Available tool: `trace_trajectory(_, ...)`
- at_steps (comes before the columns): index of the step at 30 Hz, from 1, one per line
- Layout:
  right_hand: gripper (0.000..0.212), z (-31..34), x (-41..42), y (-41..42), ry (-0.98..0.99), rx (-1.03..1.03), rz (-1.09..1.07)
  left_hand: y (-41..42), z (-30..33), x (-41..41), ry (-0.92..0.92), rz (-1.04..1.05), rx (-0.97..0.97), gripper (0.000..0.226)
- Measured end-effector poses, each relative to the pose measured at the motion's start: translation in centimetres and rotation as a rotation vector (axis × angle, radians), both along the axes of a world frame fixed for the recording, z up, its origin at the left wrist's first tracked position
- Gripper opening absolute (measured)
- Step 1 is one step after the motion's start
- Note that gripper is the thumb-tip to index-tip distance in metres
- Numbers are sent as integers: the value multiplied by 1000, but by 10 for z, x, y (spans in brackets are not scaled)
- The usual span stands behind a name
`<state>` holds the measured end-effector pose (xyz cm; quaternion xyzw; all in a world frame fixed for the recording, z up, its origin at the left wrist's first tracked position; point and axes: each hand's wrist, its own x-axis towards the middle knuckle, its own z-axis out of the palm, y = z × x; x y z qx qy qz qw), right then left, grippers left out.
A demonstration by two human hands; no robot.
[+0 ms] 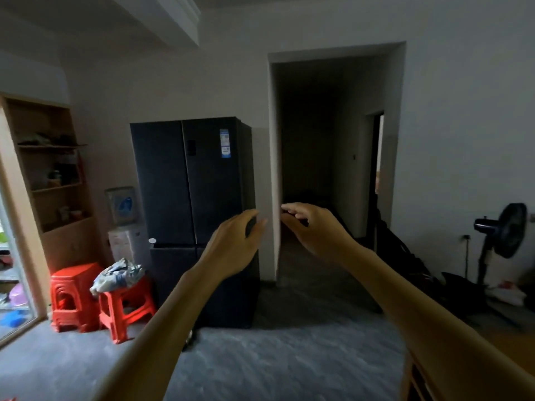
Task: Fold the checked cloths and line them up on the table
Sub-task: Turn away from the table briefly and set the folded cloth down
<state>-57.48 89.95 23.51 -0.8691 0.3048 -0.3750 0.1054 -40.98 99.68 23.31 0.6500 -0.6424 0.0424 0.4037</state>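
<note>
1. Forearms, two of them and bare, lie nearest the camera, running up from six o'clock toward the middle of the view; each ends in a raised hand.
2. One tall black four-door fridge stands at about eleven o'clock from the hands, with a single dark open doorway at one o'clock.
3. One wooden open shelf unit fills nine o'clock, cluttered with small items too dim to count.
4. Two red plastic stools sit at eight o'clock; the right-hand one carries one crumpled grey-white bundle, which I cannot identify as a cloth.
5. One black pedestal fan stands at three o'clock.
6. Left hand: its grip is loosely curled, fingers apart, clamped on nothing I can make out.
7. Right hand: likewise loosely curled and holding nothing visible, fingertips near the left hand's but apart.
8. Checked cloths: none in view; no surface for them shows either, only a brown wooden edge at five o'clock.
9. Judged step: folding has not begun. The next move calls for looking down or turning to find the cloths and the surface.
</note>
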Motion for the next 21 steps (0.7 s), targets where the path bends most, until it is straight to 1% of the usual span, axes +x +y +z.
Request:
trace_trajectory(4, 44, 1, 21, -42, -43, -7, -73, -55, 6, 23, 11, -72, 5, 50)
trace_trajectory(10, 46, -19, 26, -133, -59, 12, -183, -164, -16, 33, -6, -122, 26, 50)
trace_trajectory(13, 47, -36, 16, -189, -84, 42, -221, -227, -33, 32, 14, -144, 41, 50)
trace_trajectory(16, 48, -50, 6, -254, -125, 51, -228, -299, -47, 27, -7, -162, 45, 50)
trace_trajectory(21, 49, -50, -2, -373, -128, 69, -219, -422, -41, 14, -25, -171, 65, 50)
